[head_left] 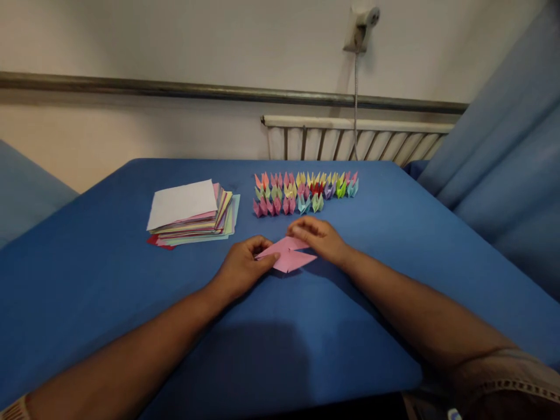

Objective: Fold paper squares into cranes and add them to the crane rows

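A folding step seemed to be in hand. The pink paper (287, 256) lay on the blue table (306, 350), near the rows of small folded pieces (305, 193), on the person's side of them. The left hand (242, 269) pinched its left end, and the right hand (321, 236) held its upper flap. Its long axis ran left to right, with the sharp tip pointing right. A clean crease would need aligned edges.

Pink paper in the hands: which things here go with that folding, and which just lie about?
In use: pink paper, held by left hand and right hand; stack of coloured sheets; rows of folded pieces; blue table.
Lying about: radiator; wall plug; blue curtain.
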Available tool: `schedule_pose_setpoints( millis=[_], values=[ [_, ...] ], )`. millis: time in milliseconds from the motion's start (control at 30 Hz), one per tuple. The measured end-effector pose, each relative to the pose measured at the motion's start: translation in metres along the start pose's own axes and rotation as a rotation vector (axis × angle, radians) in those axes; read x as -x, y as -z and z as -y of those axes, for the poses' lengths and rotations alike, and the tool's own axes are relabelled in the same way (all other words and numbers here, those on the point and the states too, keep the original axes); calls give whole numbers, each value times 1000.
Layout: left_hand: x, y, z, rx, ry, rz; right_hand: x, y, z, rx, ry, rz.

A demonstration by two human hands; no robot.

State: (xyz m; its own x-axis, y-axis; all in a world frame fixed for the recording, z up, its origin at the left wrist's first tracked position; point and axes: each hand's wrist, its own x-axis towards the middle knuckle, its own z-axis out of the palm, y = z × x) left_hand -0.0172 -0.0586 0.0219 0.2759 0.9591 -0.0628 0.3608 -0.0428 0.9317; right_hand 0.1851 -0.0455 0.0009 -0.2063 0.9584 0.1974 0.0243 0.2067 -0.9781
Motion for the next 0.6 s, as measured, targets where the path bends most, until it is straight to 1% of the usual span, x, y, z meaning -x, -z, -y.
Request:
schedule_pose_setpoints(
  millis=[67,100,133,233,300,333,400,467,533,600],
  values=[
    [-2,0,0,204,64,-144,-1,0,0,-54,37,-294],
    [-3,0,0,321,94,-198,0,-3,0,-68,39,-400],
    [-3,0,0,437,118,-236,2,-8,-1,-76,37,-455],
    [-2,-3,0,707,156,-270,11,-29,-5,-106,0,-315],
    [-2,-7,2,775,168,-253,13,-41,-9,-137,-45,-251],
    [-3,-10,4,783,170,-229,12,-45,-11,-136,-67,-246],
    [-10,-16,6,766,162,-166,5,-46,-17,-146,-107,-274],
    [-22,-22,8,720,136,-117,-8,-39,-23,-145,-134,-337],
    [-37,-27,8,649,102,-110,-20,-31,-30,-107,-149,-381],
    [-51,-30,6,549,36,-113,-29,-24,-37,-35,-138,-409]
  ],
)
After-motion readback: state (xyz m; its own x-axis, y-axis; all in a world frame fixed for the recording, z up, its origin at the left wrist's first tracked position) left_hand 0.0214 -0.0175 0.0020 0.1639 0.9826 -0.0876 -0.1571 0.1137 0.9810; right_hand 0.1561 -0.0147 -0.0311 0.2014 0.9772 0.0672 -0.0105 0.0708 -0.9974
